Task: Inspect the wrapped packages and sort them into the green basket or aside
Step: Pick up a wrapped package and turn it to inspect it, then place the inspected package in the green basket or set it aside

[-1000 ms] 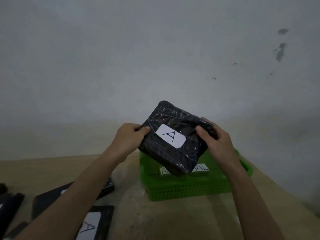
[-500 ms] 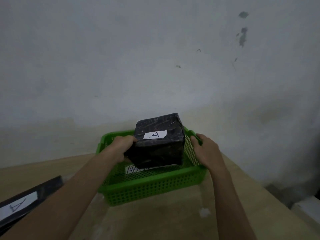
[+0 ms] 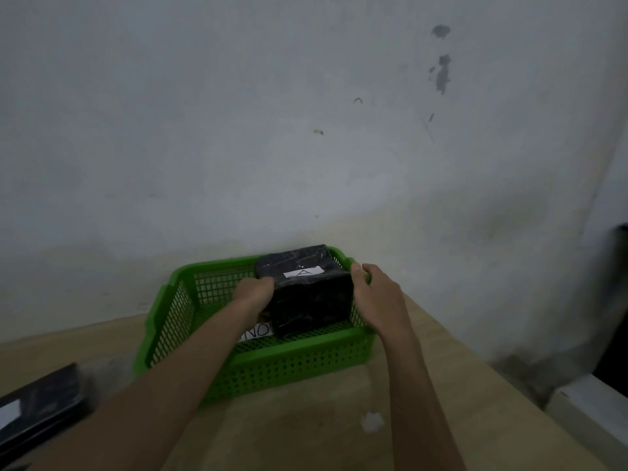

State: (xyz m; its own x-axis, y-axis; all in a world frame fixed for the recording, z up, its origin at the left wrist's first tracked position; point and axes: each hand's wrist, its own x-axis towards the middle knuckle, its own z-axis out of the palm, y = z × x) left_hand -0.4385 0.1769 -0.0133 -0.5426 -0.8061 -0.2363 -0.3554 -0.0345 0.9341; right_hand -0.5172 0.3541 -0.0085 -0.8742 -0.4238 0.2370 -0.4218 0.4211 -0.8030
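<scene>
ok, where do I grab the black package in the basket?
I'd take the package by its left and right faces, coming from above. It is upright in the basket, label up, with its right face near the basket wall. The left hand grips the left face.

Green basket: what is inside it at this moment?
A black package labelled A, held by the left hand and right hand at the basket's right end. Beneath it lies a white slip; the package and left arm cover most of its writing.
</scene>
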